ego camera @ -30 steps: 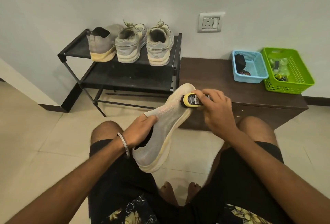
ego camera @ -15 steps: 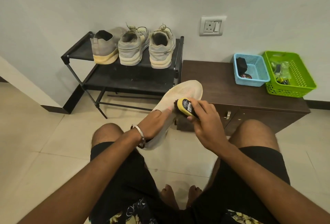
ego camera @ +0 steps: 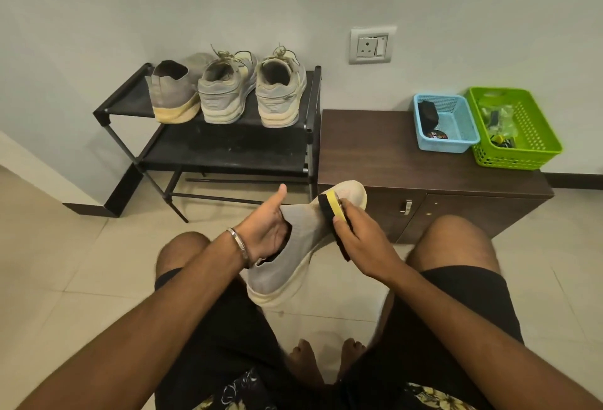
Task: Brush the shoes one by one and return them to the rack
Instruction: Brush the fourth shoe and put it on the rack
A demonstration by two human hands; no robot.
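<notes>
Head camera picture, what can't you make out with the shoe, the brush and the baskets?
- Left hand: fingers hidden inside the grey shoe.
- Brush: bristles turned away toward the shoe; the right hand covers its lower part.
- Blue basket: dark contents too small to identify.
- Green basket: jumbled contents too small to identify.

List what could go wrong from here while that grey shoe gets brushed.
1. The left hand has its fingers inside the grey shoe with the thumb raised, and the shoe hangs over bare floor; a hard stroke may knock it loose.
2. The right hand holds the brush near one end, so it could twist or slip.
3. The rack top already carries three shoes, so putting this one back might nudge a neighbour.
</notes>
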